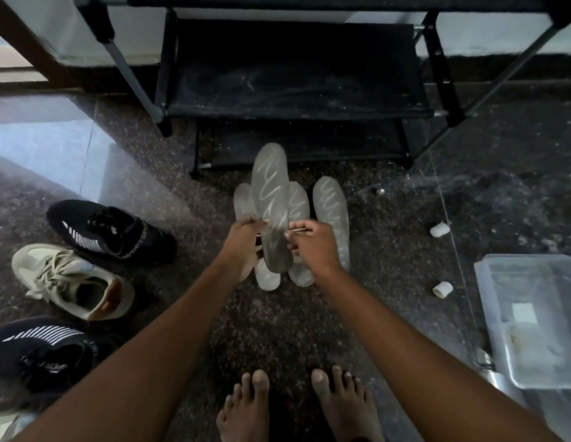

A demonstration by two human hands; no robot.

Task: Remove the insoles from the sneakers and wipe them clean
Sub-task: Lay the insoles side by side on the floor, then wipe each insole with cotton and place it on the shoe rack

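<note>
Pinching one grey insole [270, 199] by its side edges between the curled fingers of left hand [242, 240] and right hand [312, 242], just above three insoles [330, 212] lying on the floor [277, 330] near the sneakers [70, 279], a person seems ready to wipe it, which calls for a cloth, none in view.

Dark speckled floor [277, 330]. Three insoles [330, 212] lie side by side at middle, ahead of my bare feet [341, 409]. At my left: black sneaker [108, 231], beige sneaker [70, 279], second black sneaker [38, 349]. At right: clear plastic box [532, 314], two small white rolls [442, 289] near it. Black rack [293, 74] stands at floor's far edge.
</note>
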